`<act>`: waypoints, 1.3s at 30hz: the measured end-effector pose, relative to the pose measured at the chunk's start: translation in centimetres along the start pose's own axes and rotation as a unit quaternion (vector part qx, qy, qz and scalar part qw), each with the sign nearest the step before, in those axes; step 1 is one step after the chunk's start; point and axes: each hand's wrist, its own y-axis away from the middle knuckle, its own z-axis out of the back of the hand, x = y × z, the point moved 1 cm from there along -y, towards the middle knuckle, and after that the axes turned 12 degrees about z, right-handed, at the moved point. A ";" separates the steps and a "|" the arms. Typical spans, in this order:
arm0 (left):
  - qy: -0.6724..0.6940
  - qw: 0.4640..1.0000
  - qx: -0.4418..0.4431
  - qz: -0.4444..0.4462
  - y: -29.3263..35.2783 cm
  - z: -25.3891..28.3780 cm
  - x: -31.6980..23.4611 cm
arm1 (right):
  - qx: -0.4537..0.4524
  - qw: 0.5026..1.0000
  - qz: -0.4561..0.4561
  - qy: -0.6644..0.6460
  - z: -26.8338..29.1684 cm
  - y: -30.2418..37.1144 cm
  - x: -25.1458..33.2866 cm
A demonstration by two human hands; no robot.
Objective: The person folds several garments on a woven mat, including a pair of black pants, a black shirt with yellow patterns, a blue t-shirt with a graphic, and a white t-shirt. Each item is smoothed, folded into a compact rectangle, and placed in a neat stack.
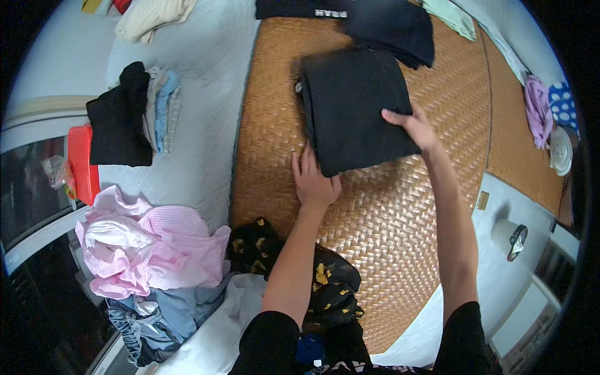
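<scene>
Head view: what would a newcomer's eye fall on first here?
Probably the folded black garment, a dark square above the middle of the shiny woven mat, with the right hand gripping its right edge and the left hand at its lower left corner. Next might come the rumpled pink-and-white garment at lower left, and the bright red object above it, beside a stack of folded clothes.
</scene>
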 end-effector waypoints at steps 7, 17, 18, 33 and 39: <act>0.044 0.998 -0.019 0.030 0.5 -0.6 0.1 | 0.041 0.999 0.017 0.027 -1.1 -4.5 0.2; 0.189 0.965 -0.180 -0.012 0.0 0.1 0.1 | 0.070 0.994 0.050 0.061 -3.8 -4.2 0.2; 0.225 0.954 -0.196 -0.016 -0.2 0.8 0.2 | 0.072 0.992 0.044 0.090 -3.8 -3.1 0.3; 0.431 0.895 0.022 0.115 25.2 22.0 -6.1 | -0.031 0.996 0.045 -0.075 -11.8 7.0 -5.3; 0.363 0.911 0.066 0.184 34.2 24.6 -1.1 | -0.042 0.942 0.110 0.316 -19.8 5.2 -3.5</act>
